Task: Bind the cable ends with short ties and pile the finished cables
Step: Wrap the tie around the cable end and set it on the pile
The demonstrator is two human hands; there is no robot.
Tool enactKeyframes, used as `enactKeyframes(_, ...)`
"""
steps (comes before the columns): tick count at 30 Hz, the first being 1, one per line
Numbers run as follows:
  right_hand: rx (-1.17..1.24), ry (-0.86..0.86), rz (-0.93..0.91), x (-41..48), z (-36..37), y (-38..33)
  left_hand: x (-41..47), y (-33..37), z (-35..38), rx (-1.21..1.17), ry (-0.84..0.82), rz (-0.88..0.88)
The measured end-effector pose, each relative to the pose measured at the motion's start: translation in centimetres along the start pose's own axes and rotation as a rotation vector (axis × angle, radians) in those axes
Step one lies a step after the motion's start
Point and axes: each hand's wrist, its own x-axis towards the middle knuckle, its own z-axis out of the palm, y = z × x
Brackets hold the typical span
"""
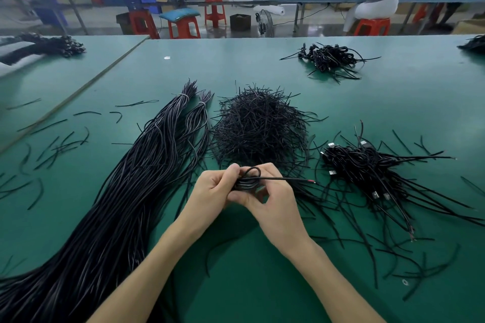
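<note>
Left hand [217, 186]: fingers curled tight around a small coiled cable [248, 181], thumb on top. Right hand [273, 199]: fingers closed narrow on the same coil from the 3 o'clock side; one loose end pokes out toward 3 o'clock, red at the tip. Coil held just above the green bench [262, 283]. At 12 o'clock of the hands, heap of short ties [258, 126]. At 9 o'clock, long bundle of cables [126, 191]. At 3 o'clock, pile of finished cables [372, 168]. Loose ties scattered around.
</note>
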Motion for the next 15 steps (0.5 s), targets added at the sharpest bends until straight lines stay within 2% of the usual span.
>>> enactKeyframes(5, -0.026, 0.067, 0.006, -0.08, -0.12, 0.33, 0.15, -0.25, -0.05, -0.041, 0.041, -0.042)
enactKeyframes(11, 0.098, 0.013, 0.082, -0.16, -0.17, -0.28, 0.19, -0.16, -0.27, -0.088, 0.044, -0.078)
enactKeyframes(15, 0.097, -0.012, 0.076, -0.23, -0.15, -0.46, 0.27, -0.33, -0.42, -0.101, 0.042, -0.081)
